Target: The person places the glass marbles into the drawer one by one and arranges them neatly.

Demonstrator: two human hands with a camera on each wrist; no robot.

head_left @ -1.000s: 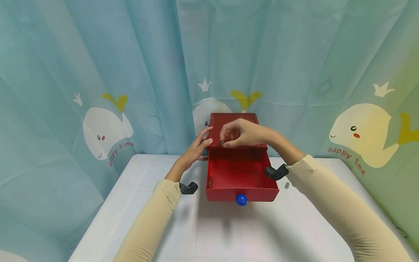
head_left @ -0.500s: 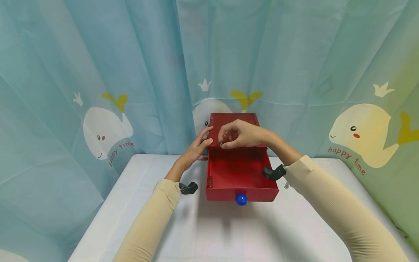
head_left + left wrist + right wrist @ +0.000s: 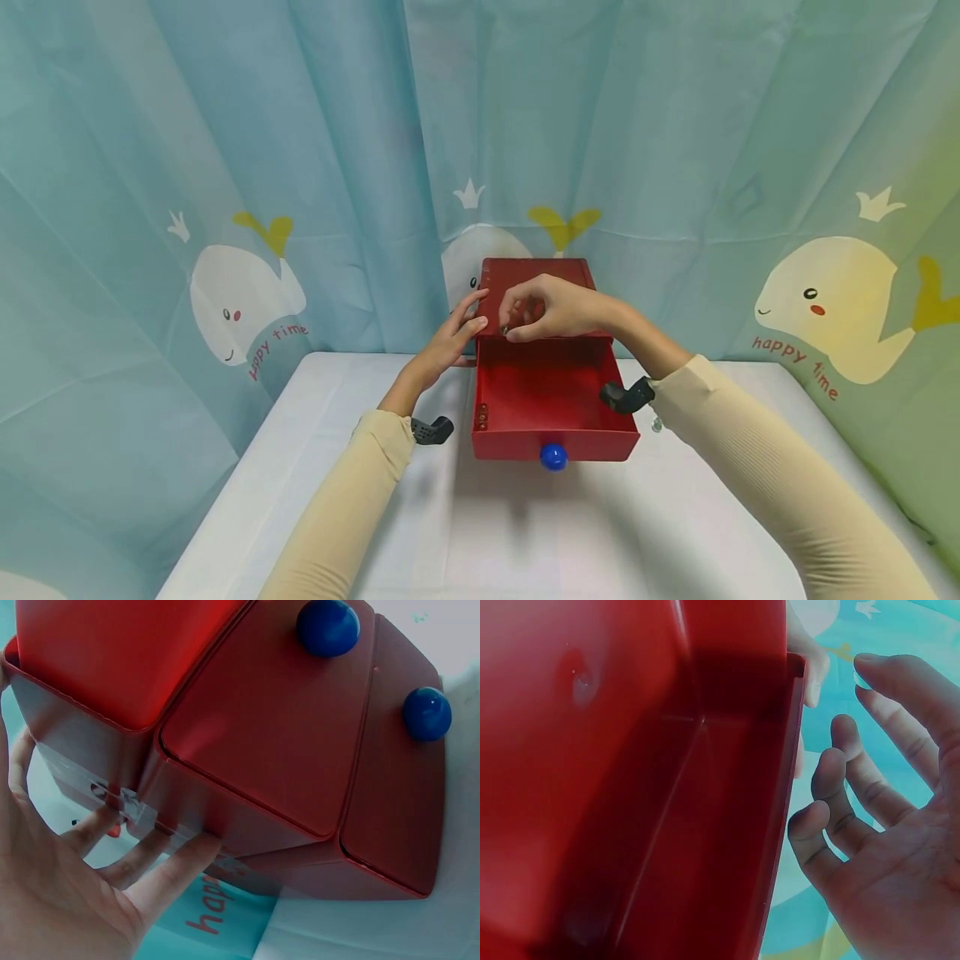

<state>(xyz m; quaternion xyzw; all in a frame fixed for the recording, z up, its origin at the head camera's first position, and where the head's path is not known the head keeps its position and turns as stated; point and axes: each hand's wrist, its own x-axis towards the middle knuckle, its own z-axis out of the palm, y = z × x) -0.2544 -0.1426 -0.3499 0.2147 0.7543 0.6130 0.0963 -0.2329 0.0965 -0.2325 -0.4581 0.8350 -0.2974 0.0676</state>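
Observation:
A small red drawer cabinet (image 3: 536, 268) stands on the table with its top drawer (image 3: 558, 398) pulled out. Several small marbles (image 3: 482, 417) sit in the drawer's front left corner. My left hand (image 3: 447, 340) steadies the cabinet from its left, fingers extended; the left wrist view shows fingertips (image 3: 201, 841) touching its side wall. Above the rear of the drawer, my right hand (image 3: 558, 308) pinches a small clear marble (image 3: 861, 680) between thumb and index finger. The other right fingers are loosely bent.
Blue round knobs mark the drawer fronts, one on the pulled-out drawer (image 3: 553, 457) and two on the lower ones. A pair of clear marbles (image 3: 657, 424) lies on the white table (image 3: 360, 367) right of the drawer. A whale-print curtain (image 3: 360, 167) hangs behind.
My right hand has shifted slightly left with the marble, then stayed nearly still over the drawer's rear. My left hand has kept its place on the cabinet.

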